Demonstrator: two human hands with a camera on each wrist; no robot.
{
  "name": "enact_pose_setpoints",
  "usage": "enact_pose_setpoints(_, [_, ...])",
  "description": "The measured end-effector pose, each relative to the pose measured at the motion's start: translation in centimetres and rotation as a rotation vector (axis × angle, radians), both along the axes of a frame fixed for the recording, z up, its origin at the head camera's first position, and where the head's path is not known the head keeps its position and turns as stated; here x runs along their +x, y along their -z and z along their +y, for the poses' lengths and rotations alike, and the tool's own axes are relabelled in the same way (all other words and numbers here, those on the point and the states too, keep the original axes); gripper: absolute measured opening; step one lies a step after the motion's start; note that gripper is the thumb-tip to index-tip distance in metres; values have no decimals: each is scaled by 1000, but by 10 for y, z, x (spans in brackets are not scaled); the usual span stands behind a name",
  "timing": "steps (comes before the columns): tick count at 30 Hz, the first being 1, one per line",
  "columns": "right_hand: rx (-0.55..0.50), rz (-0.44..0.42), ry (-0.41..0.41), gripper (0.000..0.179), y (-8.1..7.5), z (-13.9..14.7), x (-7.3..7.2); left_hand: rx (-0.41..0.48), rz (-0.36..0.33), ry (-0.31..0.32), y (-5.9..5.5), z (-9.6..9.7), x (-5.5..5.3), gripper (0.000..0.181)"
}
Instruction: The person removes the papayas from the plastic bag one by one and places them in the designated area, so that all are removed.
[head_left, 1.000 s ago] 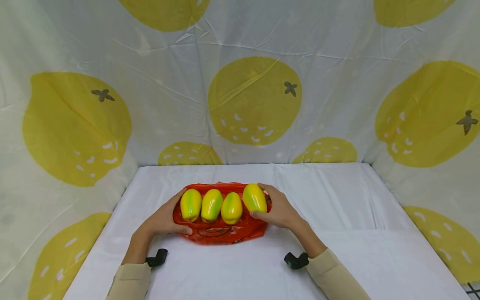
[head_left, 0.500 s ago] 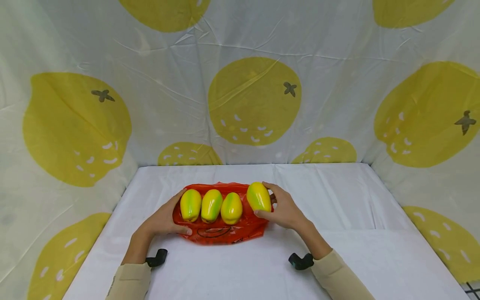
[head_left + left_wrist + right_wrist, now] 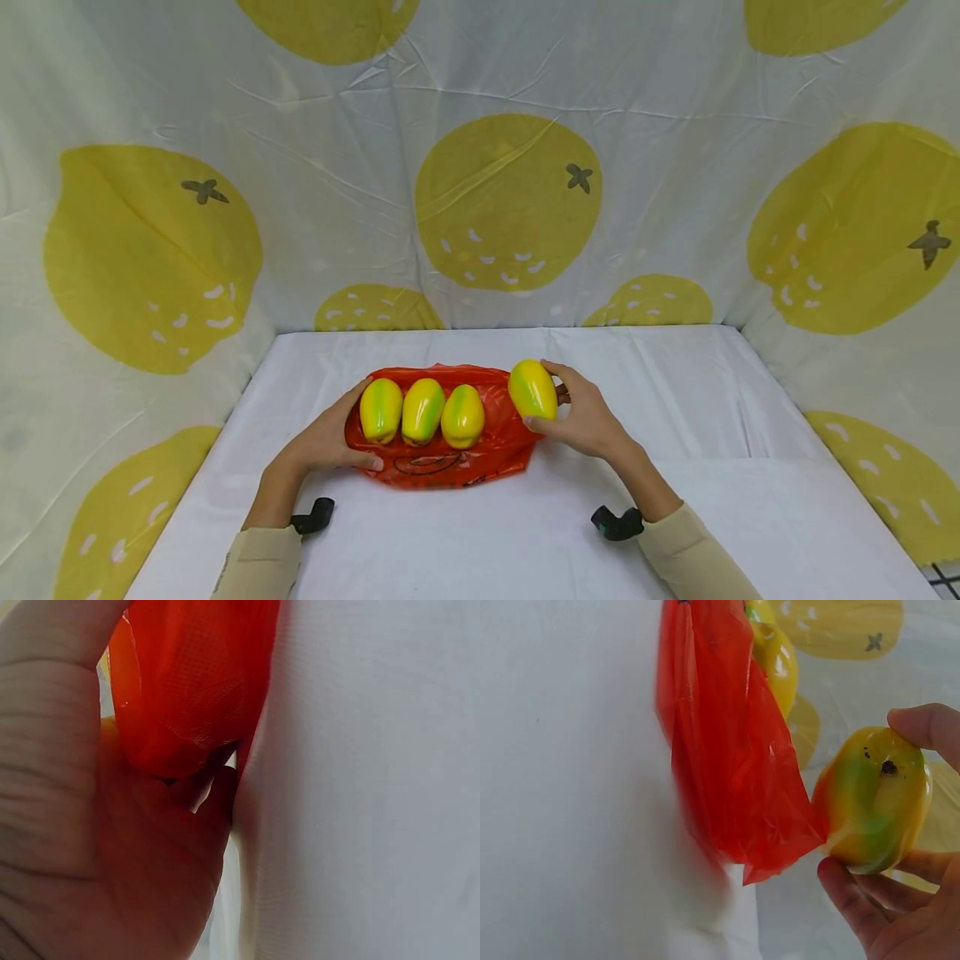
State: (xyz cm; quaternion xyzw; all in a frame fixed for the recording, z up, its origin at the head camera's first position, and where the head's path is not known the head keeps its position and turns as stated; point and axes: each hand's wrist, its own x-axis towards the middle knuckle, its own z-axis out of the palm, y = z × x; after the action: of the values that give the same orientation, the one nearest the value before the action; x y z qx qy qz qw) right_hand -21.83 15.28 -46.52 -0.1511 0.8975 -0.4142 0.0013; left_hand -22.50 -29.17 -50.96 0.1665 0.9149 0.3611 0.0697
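Note:
In the head view, my right hand (image 3: 583,414) holds a glossy yellow-green mango (image 3: 533,390) between thumb and fingers, raised at the right end of a red plastic bag (image 3: 498,462). The right wrist view shows the held mango (image 3: 874,799) with its dark-spotted end, right beside the bag's crumpled edge (image 3: 735,765). My left hand (image 3: 330,435) grips the bag's left end, thumb at the front and fingers partly hidden behind; the left wrist view shows red plastic (image 3: 187,682) against the palm. Three more mangoes, the middle one (image 3: 423,412) among them, lie in a row on the bag.
A white cloth (image 3: 450,542) covers the table. Behind and at both sides hang curtains (image 3: 337,208) printed with large yellow fruit. Each wrist wears a black camera mount, such as the right one (image 3: 617,523).
My right hand has carried its mango to the right and slightly upward, away from the other three. My left hand, the bag and the other mangoes have stayed in place.

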Motion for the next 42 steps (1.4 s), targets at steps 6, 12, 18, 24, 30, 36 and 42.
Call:
enact_pose_setpoints(6, [-4,20,-1,90,1,8,-1,-7,3,-3,-1,0,1,138])
enact_pose_setpoints(12, [7,37,26,89,-1,16,-1,-5,-4,-5,0,1,0,138])
enact_pose_setpoints(18, [10,32,37,90,-1,23,-1,6,1,0,-2,0,0,138])
enact_pose_setpoints(24, [17,19,50,90,3,31,-2,11,-14,4,-3,1,0,138])
enact_pose_setpoints(30, [31,15,52,91,11,43,-3,18,-22,2,-2,1,-1,136])
enact_pose_setpoints(36, [60,-5,63,90,16,51,-2,30,-23,8,-1,1,-1,134])
enact_pose_setpoints(42, [73,-25,54,89,20,56,-2,43,-25,6,-1,1,-1,134])
